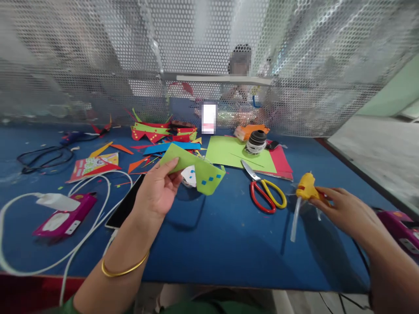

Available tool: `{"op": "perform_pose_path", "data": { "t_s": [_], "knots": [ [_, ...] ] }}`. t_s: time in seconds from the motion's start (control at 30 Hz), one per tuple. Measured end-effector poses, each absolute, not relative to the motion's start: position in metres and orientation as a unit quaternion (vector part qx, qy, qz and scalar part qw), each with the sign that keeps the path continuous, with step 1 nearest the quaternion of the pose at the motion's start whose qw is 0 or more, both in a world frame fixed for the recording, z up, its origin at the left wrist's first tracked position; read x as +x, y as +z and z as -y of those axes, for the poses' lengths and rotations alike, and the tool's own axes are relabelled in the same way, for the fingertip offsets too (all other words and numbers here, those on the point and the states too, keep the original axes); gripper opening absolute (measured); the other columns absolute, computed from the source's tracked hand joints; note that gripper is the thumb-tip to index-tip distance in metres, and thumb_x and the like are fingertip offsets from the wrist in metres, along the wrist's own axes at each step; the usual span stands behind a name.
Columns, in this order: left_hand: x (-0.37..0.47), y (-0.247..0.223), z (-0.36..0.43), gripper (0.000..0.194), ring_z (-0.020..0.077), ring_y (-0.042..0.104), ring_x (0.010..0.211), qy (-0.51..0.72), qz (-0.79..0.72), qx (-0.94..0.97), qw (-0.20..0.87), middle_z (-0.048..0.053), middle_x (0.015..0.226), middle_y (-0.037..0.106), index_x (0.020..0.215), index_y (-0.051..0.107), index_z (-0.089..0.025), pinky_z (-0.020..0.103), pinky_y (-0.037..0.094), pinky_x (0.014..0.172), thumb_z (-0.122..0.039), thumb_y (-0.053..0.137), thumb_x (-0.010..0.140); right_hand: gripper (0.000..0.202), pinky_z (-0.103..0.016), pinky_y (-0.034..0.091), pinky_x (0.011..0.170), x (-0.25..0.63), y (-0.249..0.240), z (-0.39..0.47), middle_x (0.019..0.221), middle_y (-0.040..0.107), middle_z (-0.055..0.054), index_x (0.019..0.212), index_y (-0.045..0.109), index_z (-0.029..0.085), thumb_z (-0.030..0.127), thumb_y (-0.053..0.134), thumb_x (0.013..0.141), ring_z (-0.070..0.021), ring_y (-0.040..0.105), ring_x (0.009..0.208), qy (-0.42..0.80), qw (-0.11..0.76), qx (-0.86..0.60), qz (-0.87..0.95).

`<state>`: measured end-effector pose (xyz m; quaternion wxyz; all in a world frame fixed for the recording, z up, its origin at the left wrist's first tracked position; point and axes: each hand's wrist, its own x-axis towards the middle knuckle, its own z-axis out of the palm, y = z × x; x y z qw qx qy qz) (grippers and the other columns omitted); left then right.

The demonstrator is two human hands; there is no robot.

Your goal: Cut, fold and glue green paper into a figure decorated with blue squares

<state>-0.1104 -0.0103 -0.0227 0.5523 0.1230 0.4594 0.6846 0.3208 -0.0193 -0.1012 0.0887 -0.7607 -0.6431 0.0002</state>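
My left hand pinches a folded piece of green paper with small blue squares stuck on it. It is held above the blue table, left of the middle. On the right, my right hand is closed around the handle of a yellow hot glue gun, with a clear glue stick sticking out of it. Between the two hands lie scissors with one red and one yellow handle loop, blades pointing away from me.
Green paper sheets lie at the back beneath a dark spool-like object. Decorated red and green paper pieces sit back left, near coloured scraps. Left are a phone, white cable and purple power strip. Perforated mesh closes the back; a person sits behind.
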Motion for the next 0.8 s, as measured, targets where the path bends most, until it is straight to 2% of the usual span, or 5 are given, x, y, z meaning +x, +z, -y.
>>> {"op": "perform_pose_path", "data": {
  "t_s": [0.2,0.37,0.47,0.63,0.8],
  "knots": [
    [-0.131,-0.021,0.002,0.014,0.0064,0.066,0.058,0.741,-0.441,0.089,0.498,-0.002,0.071,0.072,0.077,0.069,-0.017,0.012,0.047,0.045,-0.004,0.066,0.083,0.053,-0.049,0.05,0.078,0.327,-0.083,0.025,0.108,0.071,-0.026,0.107,0.073,0.024,0.06,0.05,0.076,-0.0383,0.068,0.093,-0.102,0.102,-0.719,0.68],
    [-0.146,-0.023,-0.004,0.015,0.0049,0.066,0.059,0.791,-0.399,0.077,0.456,-0.004,0.075,0.072,0.077,0.069,-0.019,0.011,0.049,0.048,-0.006,0.067,0.084,0.032,-0.039,0.053,0.071,0.222,-0.023,0.004,0.108,0.077,-0.004,0.101,0.075,0.041,0.057,0.053,0.085,-0.0263,0.072,0.088,-0.025,0.162,-0.598,0.784],
    [-0.154,-0.024,-0.005,0.016,0.005,0.066,0.059,0.809,-0.387,0.069,0.437,-0.003,0.076,0.072,0.078,0.069,-0.02,0.011,0.05,0.049,-0.006,0.067,0.085,0.026,-0.033,0.053,0.078,0.143,-0.009,-0.024,0.1,0.078,0.0,0.095,0.077,0.033,0.042,0.054,0.089,-0.0217,0.072,0.091,0.079,0.149,-0.464,0.87],
    [-0.159,-0.027,-0.006,0.016,0.0046,0.063,0.058,0.824,-0.376,0.067,0.417,-0.003,0.076,0.072,0.078,0.069,-0.022,0.013,0.05,0.051,-0.007,0.067,0.085,0.024,-0.028,0.048,0.075,0.056,-0.03,-0.071,0.105,0.077,-0.003,0.099,0.078,0.025,0.026,0.055,0.092,-0.0196,0.071,0.093,0.05,0.068,-0.389,0.917],
    [-0.158,-0.033,-0.006,0.012,0.0056,0.063,0.061,0.822,-0.368,0.084,0.426,-0.003,0.077,0.073,0.078,0.07,-0.021,0.013,0.05,0.051,-0.009,0.071,0.08,0.017,-0.026,0.043,0.066,0.013,-0.061,-0.095,0.098,0.077,-0.005,0.094,0.079,0.024,0.024,0.063,0.087,-0.0162,0.068,0.079,0.03,0.03,-0.39,0.92]
  ]
}}
